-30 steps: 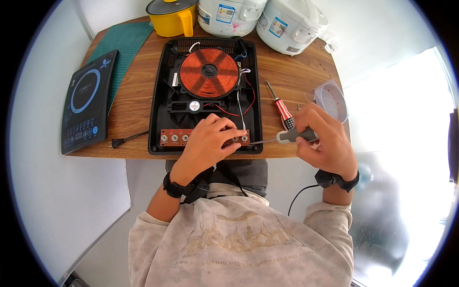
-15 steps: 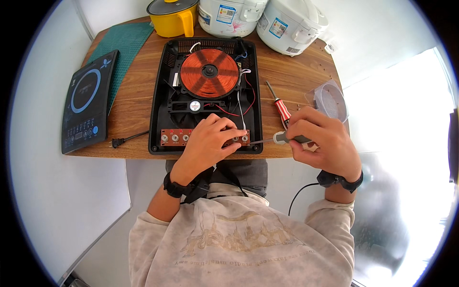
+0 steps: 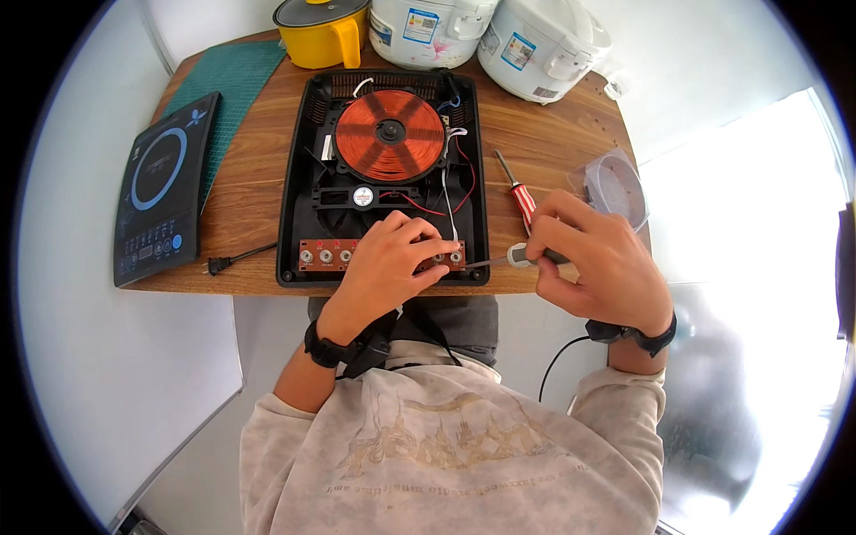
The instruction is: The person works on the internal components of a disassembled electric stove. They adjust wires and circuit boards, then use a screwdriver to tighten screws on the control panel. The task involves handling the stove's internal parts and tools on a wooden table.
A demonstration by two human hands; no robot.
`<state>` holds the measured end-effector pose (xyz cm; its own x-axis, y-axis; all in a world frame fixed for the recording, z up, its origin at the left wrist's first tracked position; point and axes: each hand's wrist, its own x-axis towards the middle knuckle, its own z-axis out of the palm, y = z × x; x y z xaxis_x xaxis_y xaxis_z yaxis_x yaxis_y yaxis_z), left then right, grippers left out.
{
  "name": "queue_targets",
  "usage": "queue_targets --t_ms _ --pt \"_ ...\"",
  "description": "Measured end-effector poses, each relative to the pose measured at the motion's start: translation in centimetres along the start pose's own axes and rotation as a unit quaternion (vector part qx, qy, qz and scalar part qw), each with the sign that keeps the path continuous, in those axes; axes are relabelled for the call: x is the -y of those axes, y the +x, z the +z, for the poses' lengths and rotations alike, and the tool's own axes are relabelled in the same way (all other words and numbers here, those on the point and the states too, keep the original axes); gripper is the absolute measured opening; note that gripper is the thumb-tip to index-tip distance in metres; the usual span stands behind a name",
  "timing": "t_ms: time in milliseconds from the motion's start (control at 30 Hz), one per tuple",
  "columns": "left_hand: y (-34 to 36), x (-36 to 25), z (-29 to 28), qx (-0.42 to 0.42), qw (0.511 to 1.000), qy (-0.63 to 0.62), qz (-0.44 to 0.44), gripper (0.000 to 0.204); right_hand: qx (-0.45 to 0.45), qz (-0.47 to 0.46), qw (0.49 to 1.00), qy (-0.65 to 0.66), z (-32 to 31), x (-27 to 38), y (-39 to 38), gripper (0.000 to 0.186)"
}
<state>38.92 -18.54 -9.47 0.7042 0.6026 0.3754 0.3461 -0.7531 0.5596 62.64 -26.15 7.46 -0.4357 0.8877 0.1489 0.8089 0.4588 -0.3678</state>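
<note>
An opened induction cooker base point(image 3: 481, 178) lies on the table in front of me, its round copper coil point(image 3: 364, 134) exposed. Along its near edge runs a brown circuit board point(image 3: 316, 257) with a row of round buttons. My left hand point(image 3: 390, 260) rests over the board; thumb and index finger grip its right part, and the palm hides its middle. In my right hand point(image 3: 602, 263) is a screwdriver point(image 3: 519, 256) with a grey handle. Its shaft points left, and the tip is at the board's right end, too fine to tell whether it touches.
A red-and-white screwdriver point(image 3: 524, 203) and a clear plastic box point(image 3: 618, 190) lie to the right. The cooker's black top panel point(image 3: 165, 192) leans over a green cutting mat point(image 3: 232, 71) at left, near a power plug point(image 3: 217, 266). A yellow pot point(image 3: 312, 43) and two rice cookers point(image 3: 432, 45) point(image 3: 539, 53) stand behind.
The fingers of my right hand have opened out and shifted slightly around the screwdriver's handle. My left hand stays in place on the board.
</note>
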Motion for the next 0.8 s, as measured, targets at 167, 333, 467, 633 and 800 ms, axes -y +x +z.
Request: queue_targets --t_ms 167,333,467,633,800 --pt "-0.2 -0.2 -0.1 0.002 1.000 -0.004 0.001 0.030 0.024 -0.014 0.999 -0.022 -1.0 1.2 0.5 0.022" --pt "-0.5 -0.3 -0.3 0.002 1.000 0.002 0.004 0.030 0.004 -0.031 0.999 0.030 -0.6 1.2 0.6 0.027" --pt "-0.8 -0.2 -0.3 -0.002 1.000 -0.002 0.004 0.030 -0.020 -0.022 0.997 0.071 -0.7 1.7 0.5 0.027" --pt "-1.2 0.0 -0.6 0.001 1.000 0.002 0.004 0.030 -0.052 -0.048 0.996 0.059 -0.2 1.8 0.7 0.032" --pt "-1.6 0.2 -1.1 0.001 1.000 -0.003 0.001 0.029 0.012 -0.025 0.999 0.035 -0.9 3.2 1.1 0.039"
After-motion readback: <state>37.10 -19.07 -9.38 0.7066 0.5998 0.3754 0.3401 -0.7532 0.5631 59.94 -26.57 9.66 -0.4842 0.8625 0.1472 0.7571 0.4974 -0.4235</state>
